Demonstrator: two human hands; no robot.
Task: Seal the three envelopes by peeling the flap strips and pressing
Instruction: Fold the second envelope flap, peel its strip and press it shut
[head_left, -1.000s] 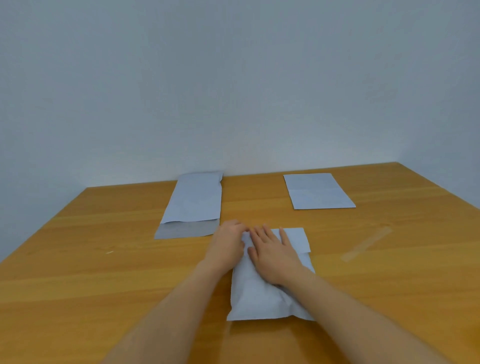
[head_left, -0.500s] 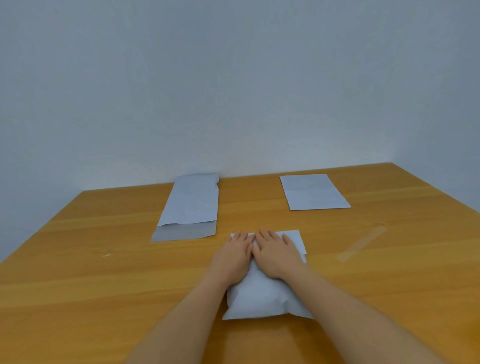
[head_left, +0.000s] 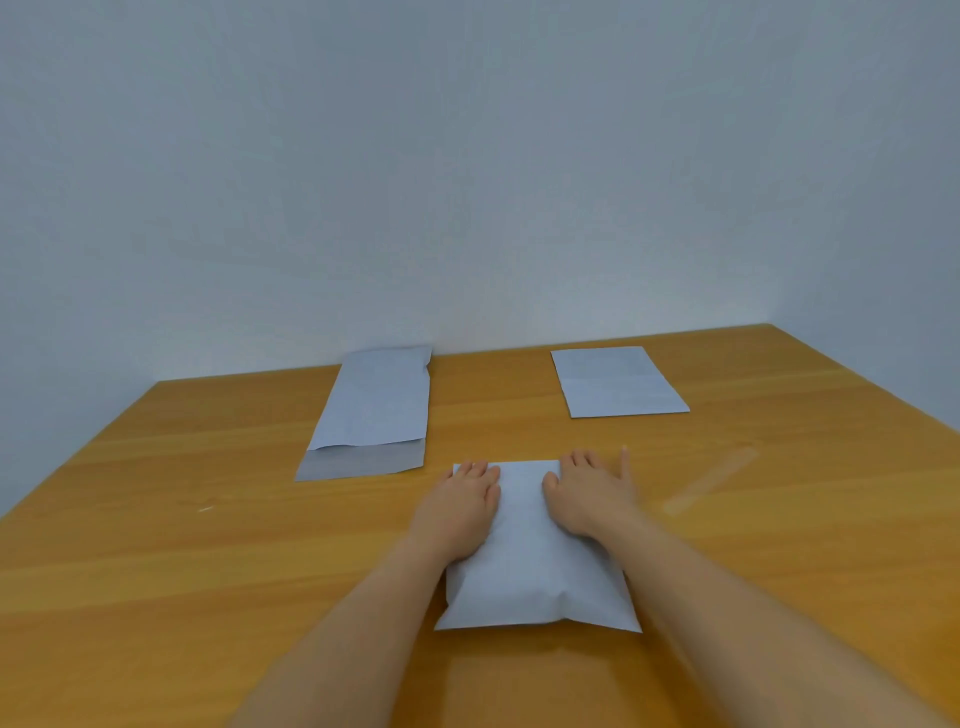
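So both hands were bunched together mid-flap half a sec ago, and now they've slid apart: left hand (head_left: 460, 501) flat on the left end of the folded flap, right hand (head_left: 589, 496) flat on the right end (its little finger spills off onto the table (head_left: 156, 571)). Palms down, fingers spread, nothing pinched, just pressing. Looks to me like a centre-to-edges smoothing pass, so the near envelope (head_left: 535, 577) is prob about sealed. It's right in front of the person, a bit puffy at the near end. The far-right envelope (head_left: 618, 382) lies flat w/ flap folded, sealed I'd guess. The far-left envelope (head_left: 371, 410) still has its flap open, so that's next imo. A peeled strip (head_left: 709, 480) (clear-ish, hard to see) lies off to the right.
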